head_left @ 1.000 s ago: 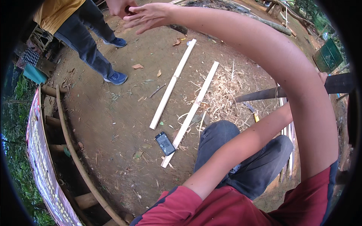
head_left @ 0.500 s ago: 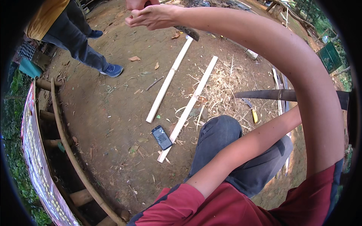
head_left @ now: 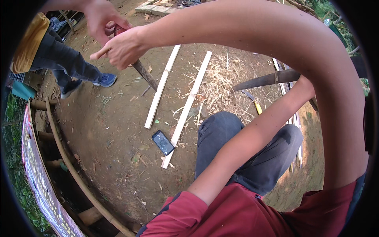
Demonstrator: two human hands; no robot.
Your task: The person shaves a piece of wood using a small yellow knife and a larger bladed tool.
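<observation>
My right hand (head_left: 128, 47) reaches across to the far left, its fingers closed around a knife (head_left: 145, 75) near the handle, one finger sticking out. The dark blade points down toward the ground. Another person's hand (head_left: 103, 21) is at the reddish handle, touching or very near my fingers. My left forearm (head_left: 252, 136) crosses to the right, and its hand is hidden behind my right arm. Beside that wrist lies a long dark curved piece (head_left: 256, 82), like a sheath, with a band around it; whether my left hand grips it cannot be seen.
Two pale wooden strips (head_left: 189, 102) lie on the dirt, with a phone (head_left: 162, 142) against one. Wood shavings (head_left: 221, 85) surround a yellow-handled cutter (head_left: 257, 107). More strips (head_left: 293, 118) lie right. A person in blue shoes (head_left: 106, 79) stands left, near a bamboo rail (head_left: 65, 158).
My right hand has moved left and nearer with the knife, whose blade now shows more fully. The other person's hand has come further into view. The dark curved piece has tilted slightly.
</observation>
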